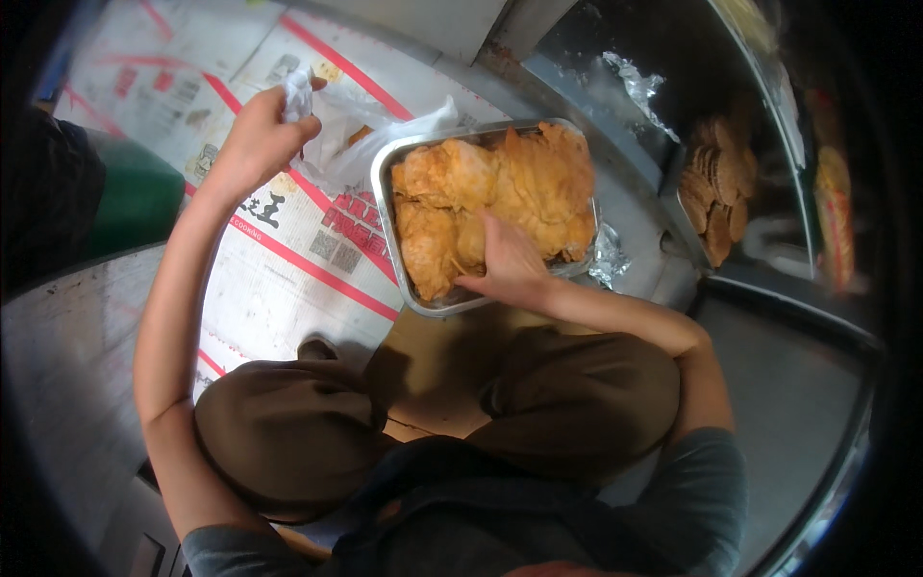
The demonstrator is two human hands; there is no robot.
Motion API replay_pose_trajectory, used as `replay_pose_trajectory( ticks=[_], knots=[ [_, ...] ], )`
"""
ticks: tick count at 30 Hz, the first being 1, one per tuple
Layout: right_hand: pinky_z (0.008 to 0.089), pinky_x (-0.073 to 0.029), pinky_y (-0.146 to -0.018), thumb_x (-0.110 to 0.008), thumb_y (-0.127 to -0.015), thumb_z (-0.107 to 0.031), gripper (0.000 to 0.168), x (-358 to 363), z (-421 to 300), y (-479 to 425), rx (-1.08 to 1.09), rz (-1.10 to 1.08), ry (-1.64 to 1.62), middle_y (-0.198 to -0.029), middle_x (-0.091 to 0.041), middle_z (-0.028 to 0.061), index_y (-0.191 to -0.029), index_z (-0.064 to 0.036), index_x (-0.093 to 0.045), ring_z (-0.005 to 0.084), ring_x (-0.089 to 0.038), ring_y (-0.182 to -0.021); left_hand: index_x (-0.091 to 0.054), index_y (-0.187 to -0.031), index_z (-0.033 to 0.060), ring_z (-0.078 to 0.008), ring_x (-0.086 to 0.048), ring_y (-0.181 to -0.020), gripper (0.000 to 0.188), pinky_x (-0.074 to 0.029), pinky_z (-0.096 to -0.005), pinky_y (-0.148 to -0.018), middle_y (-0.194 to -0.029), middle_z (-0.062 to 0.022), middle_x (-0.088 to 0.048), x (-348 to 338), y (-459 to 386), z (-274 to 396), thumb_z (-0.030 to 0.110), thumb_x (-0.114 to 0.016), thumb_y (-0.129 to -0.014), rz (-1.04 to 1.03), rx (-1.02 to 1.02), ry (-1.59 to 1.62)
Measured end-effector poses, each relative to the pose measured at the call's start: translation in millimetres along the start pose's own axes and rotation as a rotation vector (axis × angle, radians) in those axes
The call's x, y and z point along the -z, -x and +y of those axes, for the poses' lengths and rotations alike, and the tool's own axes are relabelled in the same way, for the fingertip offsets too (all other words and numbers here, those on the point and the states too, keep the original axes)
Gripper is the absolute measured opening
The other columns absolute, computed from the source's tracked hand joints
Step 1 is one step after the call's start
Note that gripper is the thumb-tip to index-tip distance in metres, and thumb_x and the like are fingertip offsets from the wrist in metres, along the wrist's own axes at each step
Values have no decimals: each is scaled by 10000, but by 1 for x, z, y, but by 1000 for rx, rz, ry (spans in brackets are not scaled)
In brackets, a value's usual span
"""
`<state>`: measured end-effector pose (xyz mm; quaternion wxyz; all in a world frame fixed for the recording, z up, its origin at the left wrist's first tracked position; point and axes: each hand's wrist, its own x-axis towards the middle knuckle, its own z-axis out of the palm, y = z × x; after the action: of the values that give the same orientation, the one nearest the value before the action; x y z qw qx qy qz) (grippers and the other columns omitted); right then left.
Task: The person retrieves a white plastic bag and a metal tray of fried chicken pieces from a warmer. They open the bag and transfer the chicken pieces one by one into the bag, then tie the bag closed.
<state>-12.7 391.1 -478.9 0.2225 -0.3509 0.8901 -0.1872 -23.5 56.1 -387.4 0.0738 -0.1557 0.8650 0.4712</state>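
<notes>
Pinched in my left hand [272,133] is the gathered top of a thin white plastic bag [422,130], raised at the upper left. Part of a brown food piece [359,135] shows inside it. My right hand [510,261] is over the near side of a metal tray [388,249], touching large golden-brown pieces of what looks like cooked or marinated meat [533,187]. Its thumb and one finger are spread against the meat; the other fingertips are hidden, so I cannot tell whether it grips a piece. The bag lies against the tray's far left edge.
Flattened printed cardboard [303,288] covers the floor at left. A green bin [137,191] with a black bag stands at far left. At right, a glass-fronted case [779,173] shows a tray of brown patties [714,184]. Crumpled foil [611,256] lies beside the meat tray.
</notes>
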Motion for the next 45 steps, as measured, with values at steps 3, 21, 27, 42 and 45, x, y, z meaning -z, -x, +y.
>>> replay_pose_trajectory(
  ticks=[3, 21, 27, 42, 45],
  knots=[
    [452, -407, -941, -782, -706, -274, 926, -20, 8, 10, 32, -73, -46, -1180, -520, 253, -1385, 37, -235, 406, -506, -1106, -574, -1200, -8, -151, -566, -668, 431, -469, -299, -658, -804, -101, -622, -2, 5, 9, 128, -570, -791, 6, 43, 27],
    [361, -520, -884, -621, -814, -53, 399, 9, -49, -255, -395, -764, -1508, -1183, -580, 173, -1193, 20, -519, 255, -616, -1030, -554, -1104, -9, -80, -481, -515, 258, -401, -240, -491, -641, -20, -544, -18, 35, -8, 155, -456, -929, 99, 98, 417],
    [377, -521, -806, -566, -884, -185, 340, -36, -67, -288, -140, -486, -1085, -1109, -622, 145, -1181, -20, -577, 231, -624, -1020, -492, -1093, 23, -119, -498, -510, 204, -418, -236, -493, -686, -69, -593, -7, 39, -14, 170, -446, -960, 178, 146, 682],
    [406, -458, -888, -660, -782, -378, 413, 124, 91, -100, -264, -281, 241, -1040, -642, 177, -996, -25, -643, 289, -615, -959, -440, -1223, 64, -139, -665, -809, 272, -496, -296, -819, -888, -62, -670, -22, 26, 18, 168, -431, -971, 149, 212, 789],
    [414, -418, -967, -681, -743, -484, 653, 92, 103, -53, -295, 33, 179, -1251, -515, 196, -1170, -2, -572, 322, -526, -1119, -422, -1246, 55, -141, -666, -787, 294, -508, -292, -789, -886, -65, -665, -29, 24, 19, 160, -432, -971, 130, 202, 787]
  ],
)
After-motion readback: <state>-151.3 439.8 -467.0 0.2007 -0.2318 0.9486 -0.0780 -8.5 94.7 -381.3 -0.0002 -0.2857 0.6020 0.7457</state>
